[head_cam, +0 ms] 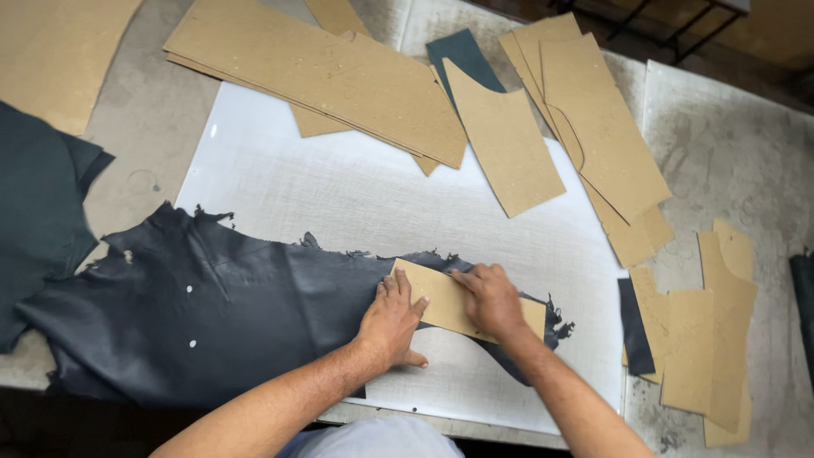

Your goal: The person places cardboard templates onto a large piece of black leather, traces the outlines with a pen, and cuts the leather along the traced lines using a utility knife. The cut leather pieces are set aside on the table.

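Hands press flat, left hand (392,322) and right hand (489,298) with fingers spread on the cardboard pattern (441,298) over dark leather (212,314) near the bench's front edge; uneven pressure could shift the pattern.

Both hands, left (392,321) and right (490,298), pressed a cardboard pattern (441,297) onto dark leather (212,314) near the board's (356,195) front edge.
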Action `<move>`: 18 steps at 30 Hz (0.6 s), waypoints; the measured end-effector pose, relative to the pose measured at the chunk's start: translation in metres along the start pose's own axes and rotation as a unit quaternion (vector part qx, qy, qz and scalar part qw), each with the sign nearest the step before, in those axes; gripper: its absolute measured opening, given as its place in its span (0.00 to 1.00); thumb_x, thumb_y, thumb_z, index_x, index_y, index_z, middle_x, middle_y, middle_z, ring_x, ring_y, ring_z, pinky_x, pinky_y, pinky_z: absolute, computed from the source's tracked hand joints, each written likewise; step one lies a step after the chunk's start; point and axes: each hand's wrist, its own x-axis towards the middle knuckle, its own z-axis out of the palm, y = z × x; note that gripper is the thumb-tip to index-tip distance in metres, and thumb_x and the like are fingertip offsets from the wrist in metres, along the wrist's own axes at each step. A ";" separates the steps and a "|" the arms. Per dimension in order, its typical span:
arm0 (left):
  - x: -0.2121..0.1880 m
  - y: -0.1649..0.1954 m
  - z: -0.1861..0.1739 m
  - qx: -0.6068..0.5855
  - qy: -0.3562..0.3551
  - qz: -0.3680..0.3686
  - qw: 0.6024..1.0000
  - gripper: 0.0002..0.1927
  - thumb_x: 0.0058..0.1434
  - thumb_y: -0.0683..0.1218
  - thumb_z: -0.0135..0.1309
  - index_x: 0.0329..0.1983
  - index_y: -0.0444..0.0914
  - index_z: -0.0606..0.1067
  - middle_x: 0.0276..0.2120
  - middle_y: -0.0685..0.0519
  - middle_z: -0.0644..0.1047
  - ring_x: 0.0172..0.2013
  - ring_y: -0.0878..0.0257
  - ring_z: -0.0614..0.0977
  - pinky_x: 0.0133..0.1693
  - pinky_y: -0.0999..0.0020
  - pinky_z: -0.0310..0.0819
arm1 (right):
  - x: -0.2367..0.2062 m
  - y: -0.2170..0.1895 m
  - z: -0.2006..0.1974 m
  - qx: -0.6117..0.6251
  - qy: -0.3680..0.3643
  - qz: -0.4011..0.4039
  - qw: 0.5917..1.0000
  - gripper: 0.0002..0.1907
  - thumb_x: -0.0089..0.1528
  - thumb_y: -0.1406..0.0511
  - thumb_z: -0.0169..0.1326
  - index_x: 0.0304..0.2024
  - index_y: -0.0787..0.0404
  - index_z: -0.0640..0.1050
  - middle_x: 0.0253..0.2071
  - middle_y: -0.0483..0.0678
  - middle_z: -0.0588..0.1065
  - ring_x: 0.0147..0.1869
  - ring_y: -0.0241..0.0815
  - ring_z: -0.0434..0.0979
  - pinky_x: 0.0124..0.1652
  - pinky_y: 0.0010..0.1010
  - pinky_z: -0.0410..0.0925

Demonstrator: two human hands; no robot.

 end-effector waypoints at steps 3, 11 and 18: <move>0.001 0.000 -0.005 0.019 0.001 0.007 1.000 0.64 0.46 0.85 0.52 0.76 0.43 0.56 0.69 0.19 0.50 0.67 0.32 0.61 0.65 0.48 0.58 | -0.059 0.068 -0.036 -0.068 0.021 0.031 0.997 0.19 0.54 0.72 0.59 0.46 0.51 0.85 0.34 0.42 0.76 0.38 0.44 0.73 0.36 0.33 0.72; 0.022 -0.017 0.017 0.022 0.095 0.084 0.992 0.48 0.57 0.74 0.56 0.65 0.32 0.68 0.61 0.20 0.65 0.53 0.38 0.77 0.49 0.54 0.78 | -0.128 0.107 -0.074 0.050 0.182 0.217 0.958 0.14 0.62 0.70 0.60 0.50 0.53 0.83 0.41 0.43 0.78 0.41 0.36 0.76 0.37 0.26 0.72; 0.142 -0.055 -0.027 0.136 0.030 0.397 0.907 0.07 0.51 0.47 0.63 0.34 0.47 0.82 0.33 0.55 0.83 0.38 0.54 0.85 0.34 0.54 0.82 | -0.072 -0.108 0.038 0.351 0.082 0.253 0.898 0.18 0.58 0.70 0.63 0.52 0.60 0.83 0.34 0.47 0.78 0.32 0.34 0.75 0.35 0.24 0.70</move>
